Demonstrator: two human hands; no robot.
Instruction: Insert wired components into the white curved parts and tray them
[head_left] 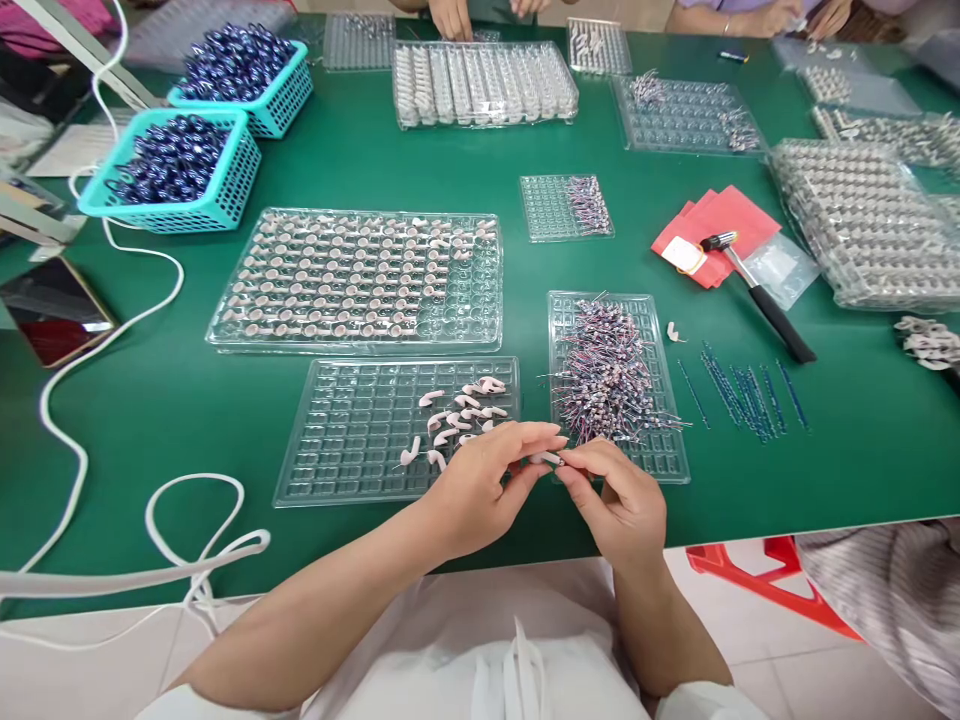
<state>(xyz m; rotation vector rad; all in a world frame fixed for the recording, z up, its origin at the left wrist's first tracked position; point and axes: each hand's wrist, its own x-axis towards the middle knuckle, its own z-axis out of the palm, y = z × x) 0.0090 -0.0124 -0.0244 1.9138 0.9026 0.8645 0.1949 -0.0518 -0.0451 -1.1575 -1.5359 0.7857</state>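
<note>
Between the fingertips of my left hand (484,485) is a pale earbud shell (545,458), its stem pointing right. My right hand (622,500) pinches at the stem's end; whatever small part its fingertips hold is too small to make out. Left of the hands, similar loose earbud shells (446,437) lie on a clear plastic tray (341,430). Just beyond my right hand, a heap of small wired components (607,370) fills another clear tray (667,400). A single shell (673,331) rests on the green table to its right.
A filled tray of earbud parts (345,270) lies farther back. Blue baskets (244,165) hold shiny dark-blue pieces. To the right are a hammer (776,320), red packets (739,215), thin blue strips (750,400) and stacked trays (870,230). A white cable (56,420) loops at left. Co-workers' hands (450,18) show opposite.
</note>
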